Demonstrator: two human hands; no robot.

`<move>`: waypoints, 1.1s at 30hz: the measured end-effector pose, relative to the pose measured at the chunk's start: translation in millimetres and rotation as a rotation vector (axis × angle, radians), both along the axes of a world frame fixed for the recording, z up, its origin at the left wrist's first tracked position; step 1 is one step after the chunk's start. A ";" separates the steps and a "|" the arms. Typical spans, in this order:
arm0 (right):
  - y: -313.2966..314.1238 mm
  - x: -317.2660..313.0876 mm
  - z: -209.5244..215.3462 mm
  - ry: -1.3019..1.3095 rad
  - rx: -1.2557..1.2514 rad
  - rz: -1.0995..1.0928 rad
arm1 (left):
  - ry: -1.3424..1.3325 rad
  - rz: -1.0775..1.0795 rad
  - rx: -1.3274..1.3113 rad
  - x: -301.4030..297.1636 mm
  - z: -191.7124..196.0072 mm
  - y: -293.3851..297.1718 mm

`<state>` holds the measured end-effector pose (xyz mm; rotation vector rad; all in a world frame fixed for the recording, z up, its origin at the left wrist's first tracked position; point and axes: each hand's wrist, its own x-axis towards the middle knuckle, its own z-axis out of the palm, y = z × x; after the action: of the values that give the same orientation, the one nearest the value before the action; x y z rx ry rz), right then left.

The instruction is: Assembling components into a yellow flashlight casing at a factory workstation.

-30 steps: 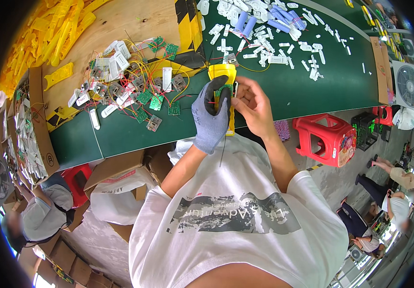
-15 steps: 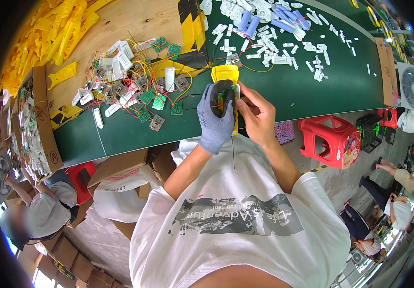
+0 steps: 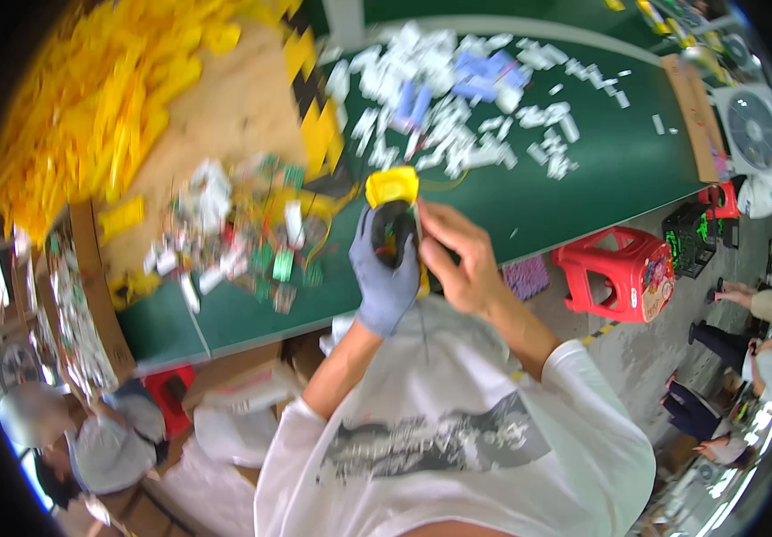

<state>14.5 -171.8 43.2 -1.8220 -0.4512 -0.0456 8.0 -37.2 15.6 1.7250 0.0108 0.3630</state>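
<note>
My left hand (image 3: 380, 282), in a grey-blue glove with black fingers, is closed around a yellow plastic housing (image 3: 392, 187) with a wide, flared end facing away from me. Its narrower body runs down between my hands, mostly hidden by them. A bare right hand (image 3: 462, 264) pinches the housing's right side with thumb and fingertips. In the earlier frame a bit of green circuit board shows inside it. From its lower end a thin dark wire hangs over my shirt.
Left of my hands lies a tangle of circuit boards (image 3: 284, 264), wires and white parts. A yellow heap of housings (image 3: 90, 107) covers the wooden board. White plastic pieces (image 3: 444, 125) and purple-blue cylinders (image 3: 413, 105) lie ahead. A red stool (image 3: 614, 273) stands right of the green table (image 3: 574, 192).
The whole view has shifted and blurred, so the table, hands and housing sit lower in the picture. Both hands keep their grip on the housing.
</note>
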 end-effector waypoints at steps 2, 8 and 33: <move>-6.5 20.0 9.4 0.040 0.136 0.009 | 0.032 -0.064 -0.107 39.8 19.1 -11.3; -34.8 24.0 -28.7 0.015 0.189 -0.432 | -0.059 0.071 0.068 247.5 81.7 -87.9; -40.9 -25.0 -62.9 -0.413 -0.422 -0.313 | -1.028 -0.921 1.362 202.8 37.0 -17.3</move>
<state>-10.5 -212.7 -19.7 -2.2953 -0.4828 -0.5886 210.8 -54.5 52.7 2.3068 -2.1011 0.5498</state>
